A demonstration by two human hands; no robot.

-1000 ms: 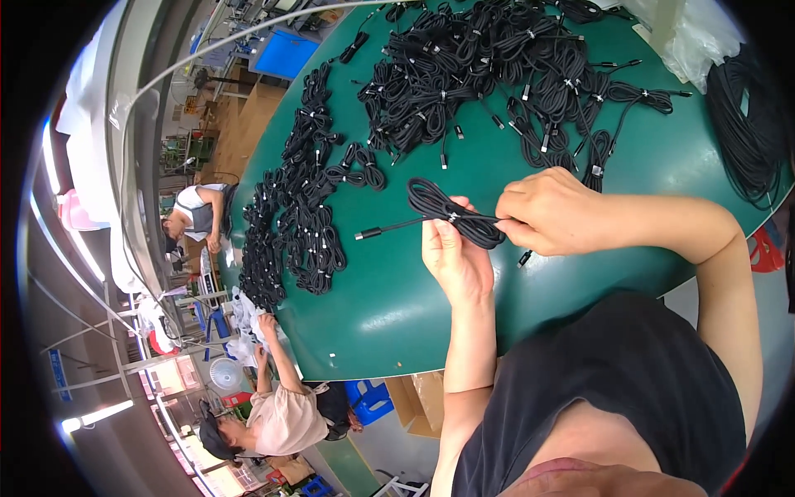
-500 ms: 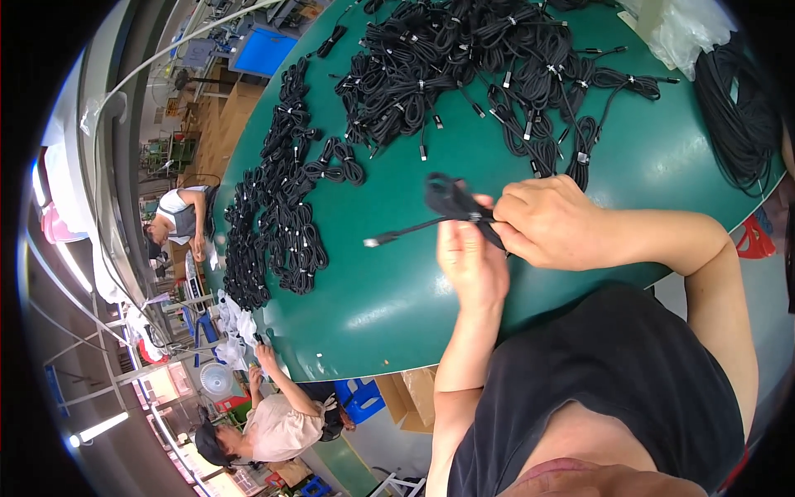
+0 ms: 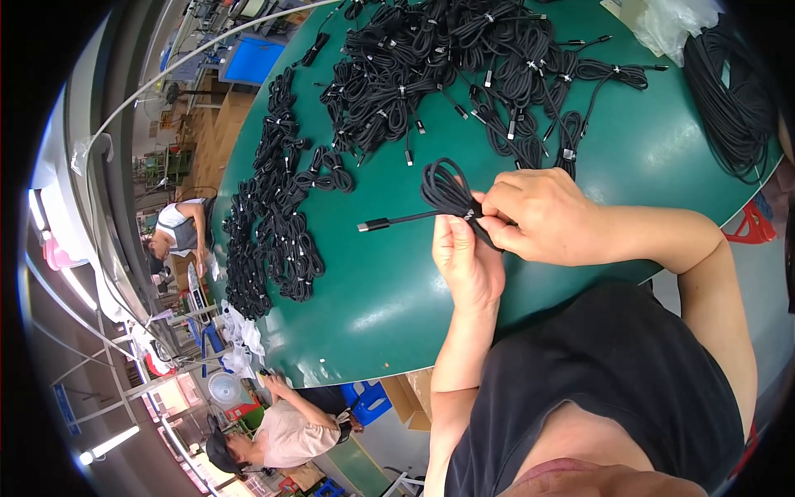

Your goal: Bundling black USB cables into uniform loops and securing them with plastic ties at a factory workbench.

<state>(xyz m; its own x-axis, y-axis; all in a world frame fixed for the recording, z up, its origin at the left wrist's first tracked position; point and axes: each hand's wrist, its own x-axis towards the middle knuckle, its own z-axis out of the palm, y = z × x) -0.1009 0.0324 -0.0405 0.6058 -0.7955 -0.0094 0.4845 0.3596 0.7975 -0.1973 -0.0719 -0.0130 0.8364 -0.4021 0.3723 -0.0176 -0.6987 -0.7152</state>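
Observation:
A coiled black cable [image 3: 445, 189] is held above the green table, its loops standing up and a metal-tipped plug [image 3: 374, 224] sticking out to the left. My left hand [image 3: 470, 261] is closed on the bundle from below, thumb and fingers pinching its middle. Against the tied middle, next to a small pale band [image 3: 469, 214], press the closed fingers of my right hand [image 3: 542, 215]. Those fingers hide the bundle's right part.
Tied black cables [image 3: 397, 79] lie heaped at the far side of the green table [image 3: 373, 290]. Another row of bundles [image 3: 277, 224] runs down the left. A large black coil [image 3: 729, 108] and clear plastic bag [image 3: 675, 29] sit far right. Two people work at left.
The view has shifted slightly, so the piles sit a little further left. Both hands stay on the cable bundle, whose loops now show more sharply and fanned wider.

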